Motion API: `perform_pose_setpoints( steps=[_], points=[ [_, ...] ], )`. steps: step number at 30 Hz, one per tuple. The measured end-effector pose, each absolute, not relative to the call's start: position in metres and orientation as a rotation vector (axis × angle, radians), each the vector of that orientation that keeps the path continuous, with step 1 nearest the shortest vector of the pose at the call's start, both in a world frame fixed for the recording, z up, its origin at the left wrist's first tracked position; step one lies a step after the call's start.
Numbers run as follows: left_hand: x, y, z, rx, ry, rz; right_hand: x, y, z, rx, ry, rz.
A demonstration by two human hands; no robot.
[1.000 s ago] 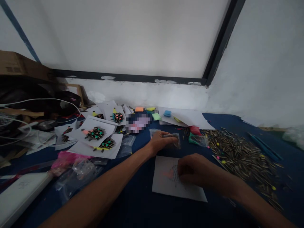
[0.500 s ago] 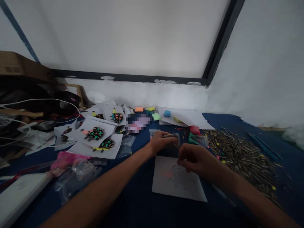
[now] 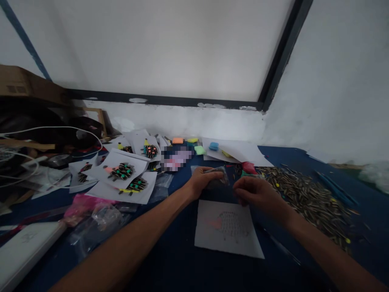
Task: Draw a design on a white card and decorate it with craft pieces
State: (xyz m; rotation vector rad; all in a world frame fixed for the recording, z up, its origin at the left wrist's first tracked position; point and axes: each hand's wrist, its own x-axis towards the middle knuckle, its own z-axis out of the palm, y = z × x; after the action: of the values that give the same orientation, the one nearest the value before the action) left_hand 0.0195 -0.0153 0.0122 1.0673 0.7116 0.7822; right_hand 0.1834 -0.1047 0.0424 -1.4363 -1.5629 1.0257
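Observation:
My left hand [image 3: 204,179] is closed on a clear plastic bag [image 3: 224,175], crumpled, with something dark inside. Just right of it my right hand [image 3: 249,190] hovers with fingers curled and pinched; whatever they may hold is hidden. Below both hands a sheet of white paper [image 3: 209,239] lies on the blue table, bearing a drawing [image 3: 232,225] of a hedgehog-like animal with a pinkish head and rows of small marks on its body. Beyond my right hand are a red lump [image 3: 248,167] and a green one, partly covered.
A large pile of striped sunflower seeds [image 3: 310,202] spreads at the right. Papers with seed-covered animals [image 3: 123,171] lie at the left, near a pink bag [image 3: 80,207] and a white box [image 3: 27,251]. Orange clay [image 3: 178,140] and blue clay [image 3: 214,146] sit along the back.
My right hand has risen off the drawing and moved slightly right, uncovering more of it. My left hand has shifted a little left with the plastic bag.

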Motion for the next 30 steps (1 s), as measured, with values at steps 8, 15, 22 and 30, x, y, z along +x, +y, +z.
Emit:
perform_pose_setpoints(
  steps=[8,15,22,30],
  points=[
    [0.0191,-0.0159,0.0136,1.053,0.710,0.789,0.1867,-0.1034,0.0457,-1.492,-1.460,1.189],
    [0.0188,-0.0178,0.0141,1.128,0.723,0.766,0.1855,-0.1015,0.0432,-1.477,-1.499,1.164],
    [0.0186,-0.0207,0.0180,1.157,0.754,0.744,0.1867,-0.1008,0.0404,-1.515,-1.419,1.161],
    [0.0182,-0.0189,0.0137,1.211,0.738,0.749,0.1853,-0.1025,0.0384,-1.486,-1.481,1.232]
  ],
)
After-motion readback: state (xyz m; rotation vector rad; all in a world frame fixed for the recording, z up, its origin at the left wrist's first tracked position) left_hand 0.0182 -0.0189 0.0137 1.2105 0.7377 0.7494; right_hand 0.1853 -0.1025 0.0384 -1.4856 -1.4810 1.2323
